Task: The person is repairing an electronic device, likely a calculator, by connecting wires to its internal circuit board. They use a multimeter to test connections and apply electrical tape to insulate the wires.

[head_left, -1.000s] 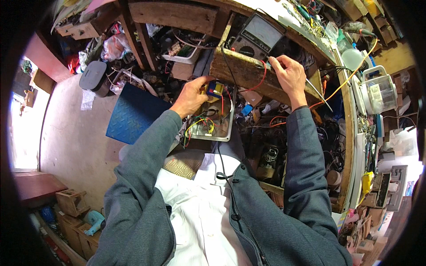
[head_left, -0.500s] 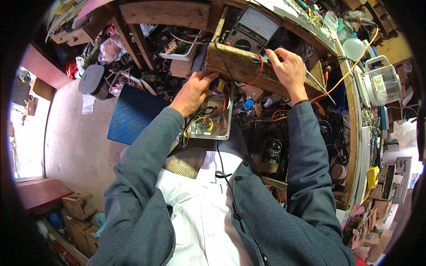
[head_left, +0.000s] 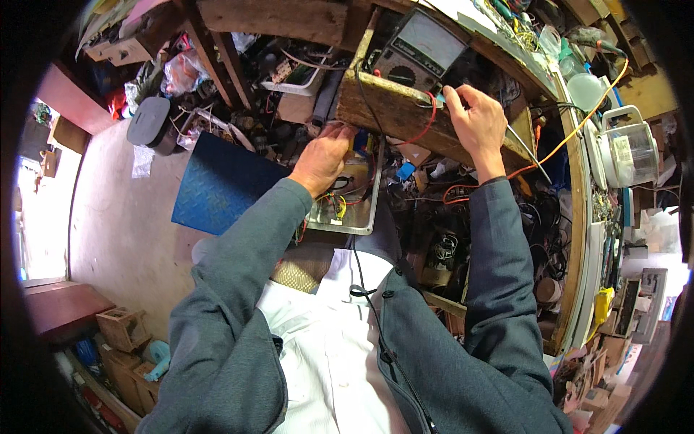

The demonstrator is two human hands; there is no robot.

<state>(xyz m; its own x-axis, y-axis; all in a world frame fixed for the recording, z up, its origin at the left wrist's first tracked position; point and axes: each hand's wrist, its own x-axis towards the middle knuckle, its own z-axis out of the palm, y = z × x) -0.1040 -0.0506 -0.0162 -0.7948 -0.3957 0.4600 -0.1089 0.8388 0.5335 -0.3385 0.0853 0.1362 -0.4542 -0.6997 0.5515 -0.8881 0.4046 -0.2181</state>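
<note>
An open metal case (head_left: 367,226) with coloured wires (head_left: 336,205) inside rests at my lap. My left hand (head_left: 323,159) is over its far left part, fingers bent together near the far rim; what they hold is hidden. At the wooden drawer (head_left: 405,108), my right hand (head_left: 477,123) is closed in a pinch by the top edge, beside a red lead (head_left: 432,116). I cannot make out what it pinches. An analog multimeter (head_left: 419,50) stands tilted in the drawer. A thin metal rod (head_left: 526,148) slants out past my right hand.
A blue textured panel (head_left: 224,184) lies left of the case. Under the bench sit tangled cables (head_left: 538,224) and loose parts. An orange cord (head_left: 578,130) crosses the bench edge at right, near a clear jug-like container (head_left: 629,148). A dark bin (head_left: 150,126) stands on the floor.
My left hand has shifted slightly right over the case, its fingers closer together. My right hand stays by the drawer edge, a little further right and lower in the picture.
</note>
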